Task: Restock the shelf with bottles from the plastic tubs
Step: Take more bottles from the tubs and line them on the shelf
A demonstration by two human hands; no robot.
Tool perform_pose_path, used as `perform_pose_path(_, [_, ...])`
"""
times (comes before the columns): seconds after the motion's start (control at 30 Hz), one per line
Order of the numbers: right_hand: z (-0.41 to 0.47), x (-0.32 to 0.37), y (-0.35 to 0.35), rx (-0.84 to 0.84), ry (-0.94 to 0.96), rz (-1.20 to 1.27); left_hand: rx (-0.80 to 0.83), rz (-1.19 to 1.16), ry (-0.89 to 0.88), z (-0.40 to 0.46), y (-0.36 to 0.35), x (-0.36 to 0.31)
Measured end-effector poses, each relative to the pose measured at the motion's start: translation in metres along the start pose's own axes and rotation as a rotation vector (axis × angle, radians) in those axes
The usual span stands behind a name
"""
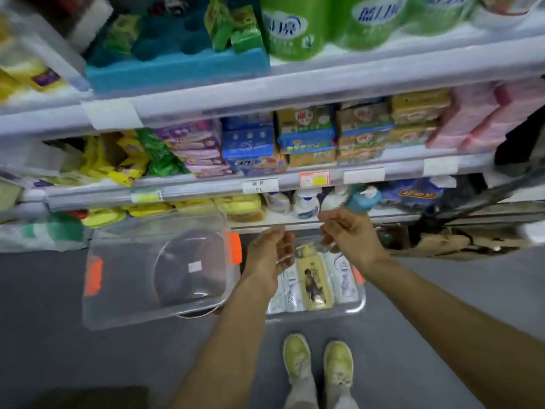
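Two hands, left (pixel 269 255) and right (pixel 348 231), poised above tub (pixel 358 305) of bottles (pixel 315 278) on floor, fingers loosely curled, holding nothing visible. Advisable next: grasp yellow bottle mid-body, lift upright toward lowest shelf (pixel 295 224) front edge.

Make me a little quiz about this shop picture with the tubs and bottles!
1. True or false: the yellow bottle lies in a clear tub on the floor.
2. What colour are the clips on the other tub? A green B orange C black
3. Fill in: both the left hand and the right hand hover above the ____ bottle.

Key: 1 true; 2 B; 3 yellow.
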State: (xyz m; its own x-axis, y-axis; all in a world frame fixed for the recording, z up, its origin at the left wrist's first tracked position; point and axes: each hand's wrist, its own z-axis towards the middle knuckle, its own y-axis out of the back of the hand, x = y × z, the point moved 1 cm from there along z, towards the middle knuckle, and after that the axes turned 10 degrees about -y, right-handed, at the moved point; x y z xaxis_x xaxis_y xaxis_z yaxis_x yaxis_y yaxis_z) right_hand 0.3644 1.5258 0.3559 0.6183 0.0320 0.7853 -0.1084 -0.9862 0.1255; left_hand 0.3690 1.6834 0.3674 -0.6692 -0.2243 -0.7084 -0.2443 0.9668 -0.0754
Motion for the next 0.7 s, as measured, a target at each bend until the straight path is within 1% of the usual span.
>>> perform_pose_path(0.17, [0.052,-0.084,-0.003,-0.031,-0.140,-0.072,-0.033,0.005,0.136,0.059,0.010,0.084])
perform_pose_path(0.33, [0.097,-0.170,-0.009,-0.056,-0.260,-0.112,-0.086,0.000,0.226,0.114,0.024,0.162])
perform_pose_path(0.43, [0.122,-0.228,-0.018,-0.058,-0.368,-0.159,-0.081,0.018,0.286,0.141,0.031,0.207])
perform_pose_path(0.5, [0.137,-0.260,-0.024,-0.069,-0.407,-0.202,-0.090,0.047,0.308,0.160,0.035,0.233])
perform_pose_path(0.6, [0.156,-0.299,-0.032,-0.065,-0.426,-0.398,-0.109,0.135,0.325,0.187,0.037,0.264])
perform_pose_path(0.7, [0.169,-0.322,-0.040,-0.042,-0.488,-0.396,-0.091,0.206,0.321,0.209,0.034,0.289])
